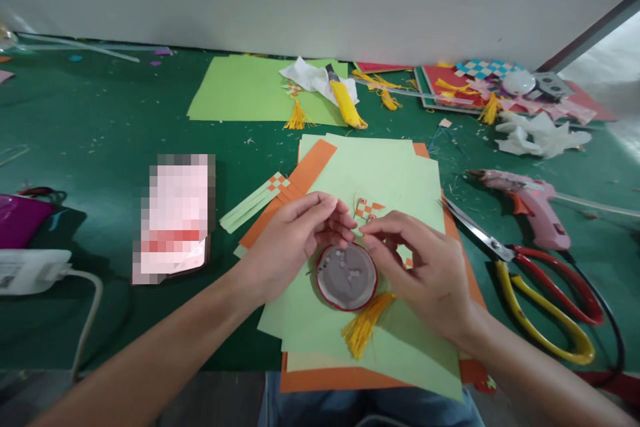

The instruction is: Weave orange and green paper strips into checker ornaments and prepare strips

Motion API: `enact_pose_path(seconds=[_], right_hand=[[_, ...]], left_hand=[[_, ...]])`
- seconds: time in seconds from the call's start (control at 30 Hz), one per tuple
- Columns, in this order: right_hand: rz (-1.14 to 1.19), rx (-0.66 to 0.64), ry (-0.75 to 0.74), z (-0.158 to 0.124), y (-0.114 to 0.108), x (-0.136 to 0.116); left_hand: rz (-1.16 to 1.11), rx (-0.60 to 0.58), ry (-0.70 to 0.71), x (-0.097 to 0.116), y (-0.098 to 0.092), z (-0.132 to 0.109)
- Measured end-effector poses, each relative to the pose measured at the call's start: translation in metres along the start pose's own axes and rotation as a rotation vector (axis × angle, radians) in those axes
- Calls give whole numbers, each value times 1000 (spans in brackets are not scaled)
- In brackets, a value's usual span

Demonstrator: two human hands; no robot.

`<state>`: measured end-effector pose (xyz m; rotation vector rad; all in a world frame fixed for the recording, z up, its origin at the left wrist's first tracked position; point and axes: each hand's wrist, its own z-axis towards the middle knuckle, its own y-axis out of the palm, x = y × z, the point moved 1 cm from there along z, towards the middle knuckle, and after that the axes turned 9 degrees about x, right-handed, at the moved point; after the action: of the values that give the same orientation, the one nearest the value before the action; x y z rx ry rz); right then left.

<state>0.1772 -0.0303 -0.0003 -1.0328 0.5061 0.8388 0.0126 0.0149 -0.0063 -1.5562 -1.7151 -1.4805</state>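
Observation:
My left hand (305, 227) is closed, its fingers curled in above a round, shallow grey dish (345, 280) with a red rim. Thumb and forefinger of my right hand (420, 263) are pinched together close to my left fingertips. Whatever either hand holds is too small or hidden to make out. Several tiny pale and dark pieces lie in the dish. Just beyond my fingers is an orange-and-white woven paper piece (369, 208), partly covered by my right hand. A yellow tassel (367, 327) lies below the dish on a stack of pale green paper (390, 160).
Scissors (500, 250) and a pink glue gun (535, 197) lie at the right. A phone (175, 220) and woven paper strips (257, 203) are at the left. Behind are a yellow cutter knife (345, 100), a tissue (543, 135) and green sheets (240, 90).

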Motion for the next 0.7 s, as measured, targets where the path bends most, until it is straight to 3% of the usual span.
enact_pose_path(seconds=[0.13, 0.3, 0.4, 0.6, 0.7], right_hand=[[-35, -204, -165, 0, 4, -11], [-447, -439, -418, -4, 24, -32], [-605, -418, -498, -9, 35, -38], [-656, -404, -523, -11, 42, -49], [-654, -313, -548, -10, 47, -54]], left_hand=[[-49, 58, 78, 4, -2, 0], [-97, 183, 139, 9, -5, 0], [-102, 197, 142, 11, -6, -1], [-95, 185, 166, 10, -6, -3], [-86, 187, 171, 9, -6, -3]])
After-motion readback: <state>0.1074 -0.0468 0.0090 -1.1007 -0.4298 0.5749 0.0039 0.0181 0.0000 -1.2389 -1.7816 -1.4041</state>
